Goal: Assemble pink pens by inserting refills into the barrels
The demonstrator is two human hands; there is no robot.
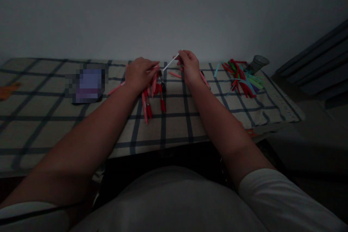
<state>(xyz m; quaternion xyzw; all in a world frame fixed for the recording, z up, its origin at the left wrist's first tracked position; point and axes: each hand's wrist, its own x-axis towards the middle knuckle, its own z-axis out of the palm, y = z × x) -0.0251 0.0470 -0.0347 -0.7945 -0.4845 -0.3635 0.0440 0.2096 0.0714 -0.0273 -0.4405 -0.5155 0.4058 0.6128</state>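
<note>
A bunch of red and pink pens [148, 103] lies on the checked cloth, with a dark pen end [161, 75] at its upper right. Over the upper ends of this bunch, my left hand [140, 74] is closed, its fingertips gripping pens; the palm side is hidden. My right hand [190, 67] pinches the far end of a thin white strip [171, 61], which slants down to the bunch beside my left fingertips. Whether the strip passes around the pens I cannot tell. A loose pink pen [175, 75] rests between the hands.
More pens [205, 79] lie right of my right wrist. Farther right are colourful strips [241, 81] and a grey mesh cup [257, 63], tilted. A phone-like device [89, 83], blurred, lies left; an orange item [9, 90] is at the far left. The wall [163, 14] borders the table's back.
</note>
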